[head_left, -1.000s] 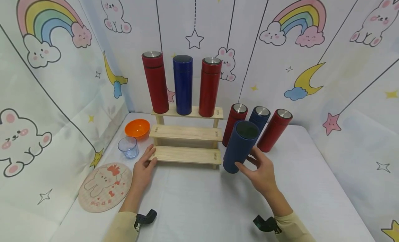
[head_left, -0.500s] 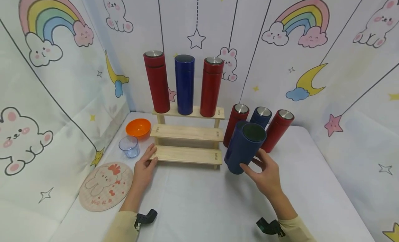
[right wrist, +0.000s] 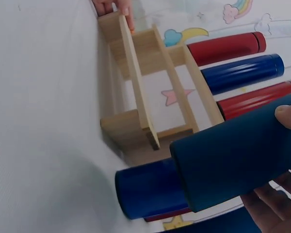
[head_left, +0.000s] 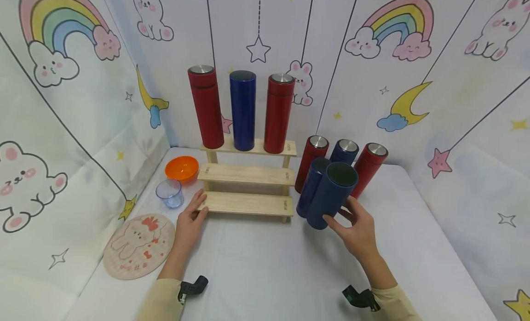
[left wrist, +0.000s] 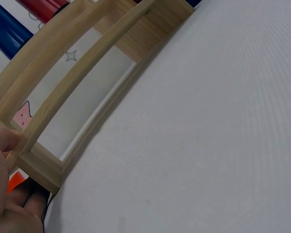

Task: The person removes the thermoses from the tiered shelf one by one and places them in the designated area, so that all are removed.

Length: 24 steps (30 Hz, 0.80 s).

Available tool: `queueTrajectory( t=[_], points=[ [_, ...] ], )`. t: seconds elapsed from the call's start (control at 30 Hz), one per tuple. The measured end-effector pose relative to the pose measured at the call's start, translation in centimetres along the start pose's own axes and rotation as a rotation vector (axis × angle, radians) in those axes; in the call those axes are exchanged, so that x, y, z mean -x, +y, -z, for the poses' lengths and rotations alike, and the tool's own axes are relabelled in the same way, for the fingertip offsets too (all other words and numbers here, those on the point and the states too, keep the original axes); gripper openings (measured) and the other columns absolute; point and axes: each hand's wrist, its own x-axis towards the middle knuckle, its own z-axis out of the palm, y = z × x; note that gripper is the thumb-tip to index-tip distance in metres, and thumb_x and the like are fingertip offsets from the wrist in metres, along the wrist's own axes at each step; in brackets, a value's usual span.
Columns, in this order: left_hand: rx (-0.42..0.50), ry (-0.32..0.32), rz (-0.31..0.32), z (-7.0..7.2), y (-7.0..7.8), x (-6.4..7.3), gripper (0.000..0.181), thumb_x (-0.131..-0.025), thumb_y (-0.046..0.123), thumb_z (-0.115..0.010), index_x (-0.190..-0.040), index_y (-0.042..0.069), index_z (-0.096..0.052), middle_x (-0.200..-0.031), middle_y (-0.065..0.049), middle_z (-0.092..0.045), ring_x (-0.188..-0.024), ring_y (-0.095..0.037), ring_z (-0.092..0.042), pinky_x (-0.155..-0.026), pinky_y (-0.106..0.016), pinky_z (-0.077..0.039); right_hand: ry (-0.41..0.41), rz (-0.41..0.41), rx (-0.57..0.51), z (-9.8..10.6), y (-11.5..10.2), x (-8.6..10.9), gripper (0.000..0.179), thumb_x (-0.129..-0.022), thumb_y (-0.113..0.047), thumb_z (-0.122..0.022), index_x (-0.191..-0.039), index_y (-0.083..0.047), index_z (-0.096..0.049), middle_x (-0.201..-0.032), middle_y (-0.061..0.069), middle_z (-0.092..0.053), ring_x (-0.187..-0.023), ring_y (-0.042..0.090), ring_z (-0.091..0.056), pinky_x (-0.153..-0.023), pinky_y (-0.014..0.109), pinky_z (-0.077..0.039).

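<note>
Rack (head_left: 244, 203), wooden, three tiers; left hand (head_left: 190, 223) gripping its lowest plank's left end, seemingly to steady it. Dark flask (head_left: 331, 197), right of the rack: in the right hand (head_left: 355, 231), thumb near side, fingers behind, base apparently off the surface (head_left: 256, 266). Nearer blue flask (head_left: 309, 192), between that and the rack; contact, I cannot tell. Top tier: left red flask (head_left: 207, 111), middle blue flask (head_left: 243, 111), right red flask (head_left: 279, 114), upright, set apart, presumably against knocking. Left of the rack: bowl (head_left: 181, 169), glass (head_left: 174, 199), probably kept aside.
</note>
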Motion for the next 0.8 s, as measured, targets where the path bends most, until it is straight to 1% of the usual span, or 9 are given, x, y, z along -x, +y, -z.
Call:
queueTrajectory(
  t=[0.17,0.2,0.3,0.4,0.47,0.53,0.67,0.8],
  points=[
    [0.004,-0.001,0.010,0.0,-0.2,0.0,0.047,-0.111,0.010,-0.063,-0.158,0.008,-0.057,-0.172,0.001,-0.041,-0.159,-0.022,-0.034,-0.104,-0.005,-0.039,0.011,-0.008,0.015,0.2,0.7,0.3,0.073,-0.080,0.009,-0.092,-0.146,-0.006,-0.065,-0.132,0.008,-0.072,-0.118,0.003,-0.068,-0.096,0.018,-0.055],
    [0.008,-0.002,0.007,0.0,-0.2,0.1,0.047,-0.111,0.010,-0.064,-0.158,0.008,-0.058,-0.171,0.001,-0.041,-0.159,-0.021,-0.034,-0.103,-0.005,-0.039,0.019,-0.012,0.021,0.3,0.9,0.3,0.073,-0.079,0.010,-0.091,-0.146,-0.004,-0.065,-0.131,0.010,-0.072,-0.118,0.003,-0.068,-0.096,0.018,-0.055],
    [0.016,-0.001,-0.002,0.0,0.0,-0.1,0.046,-0.112,0.012,-0.063,-0.158,0.009,-0.058,-0.171,0.002,-0.041,-0.159,-0.018,-0.033,-0.104,-0.005,-0.039,0.045,-0.034,0.017,0.3,0.7,0.1,0.071,-0.079,0.014,-0.090,-0.144,-0.001,-0.065,-0.129,0.012,-0.072,-0.116,0.003,-0.068,-0.096,0.018,-0.055],
    [0.007,0.000,-0.002,0.0,0.1,-0.2,0.046,-0.112,0.013,-0.062,-0.158,0.010,-0.058,-0.171,0.003,-0.041,-0.159,-0.017,-0.033,-0.105,-0.006,-0.038,0.064,-0.058,0.016,0.4,1.0,0.0,0.070,-0.080,0.015,-0.088,-0.144,0.000,-0.065,-0.129,0.011,-0.072,-0.116,0.003,-0.067,-0.096,0.017,-0.054],
    [-0.006,0.000,0.006,0.0,0.2,-0.2,0.047,-0.112,0.014,-0.062,-0.158,0.011,-0.057,-0.172,0.003,-0.040,-0.159,-0.018,-0.033,-0.106,-0.006,-0.037,0.069,-0.068,0.012,0.7,1.3,0.0,0.072,-0.081,0.013,-0.089,-0.146,-0.003,-0.064,-0.131,0.009,-0.072,-0.116,0.004,-0.067,-0.097,0.017,-0.055],
    [-0.009,0.002,0.009,0.0,0.3,-0.2,0.047,-0.112,0.013,-0.063,-0.158,0.010,-0.057,-0.172,0.003,-0.040,-0.159,-0.019,-0.033,-0.106,-0.007,-0.037,0.071,-0.078,0.016,1.0,2.1,0.0,0.075,-0.081,0.011,-0.090,-0.148,-0.007,-0.064,-0.133,0.005,-0.071,-0.118,0.004,-0.067,-0.097,0.018,-0.055],
    [0.030,0.005,0.000,-0.1,0.2,-0.3,0.048,-0.110,0.007,-0.063,-0.158,0.006,-0.057,-0.172,-0.003,-0.041,-0.159,-0.024,-0.035,-0.106,-0.007,-0.040,0.080,-0.099,0.027,1.5,2.6,-0.2,0.074,-0.083,0.007,-0.091,-0.149,-0.010,-0.064,-0.135,0.001,-0.070,-0.119,0.005,-0.067,-0.098,0.019,-0.055],
    [0.056,0.007,0.010,-0.1,0.1,-0.3,0.048,-0.110,0.003,-0.064,-0.157,0.005,-0.057,-0.171,-0.002,-0.041,-0.158,-0.022,-0.036,-0.105,-0.008,-0.041,0.096,-0.118,0.032,1.8,2.9,-0.2,0.072,-0.083,0.006,-0.091,-0.148,-0.009,-0.064,-0.133,0.000,-0.070,-0.118,0.005,-0.066,-0.098,0.019,-0.055]
  ],
)
